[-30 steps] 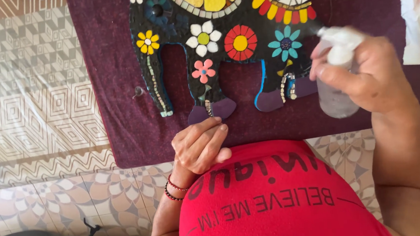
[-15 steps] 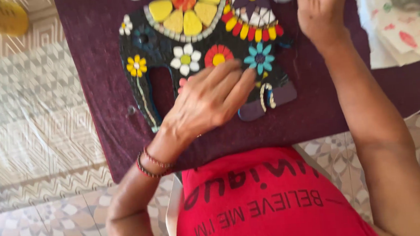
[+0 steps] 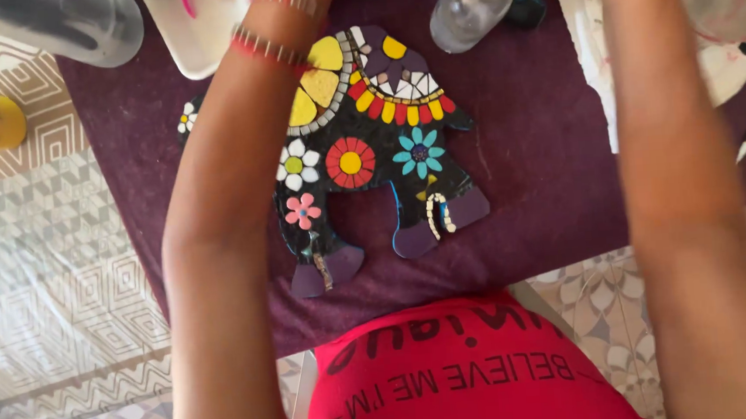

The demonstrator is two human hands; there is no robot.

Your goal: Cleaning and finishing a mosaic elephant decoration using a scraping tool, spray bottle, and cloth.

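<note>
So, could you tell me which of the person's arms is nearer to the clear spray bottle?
The left. The left arm crosses the mosaic elephant, its wrist just beside the spray bottle; the right arm runs up farther off, over the white paper.

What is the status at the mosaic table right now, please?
Both hands out of view past the top edge, forearms reaching across. Mosaic elephant flat on purple cloth, left forearm crossing it. Spray bottle just beyond.
</note>
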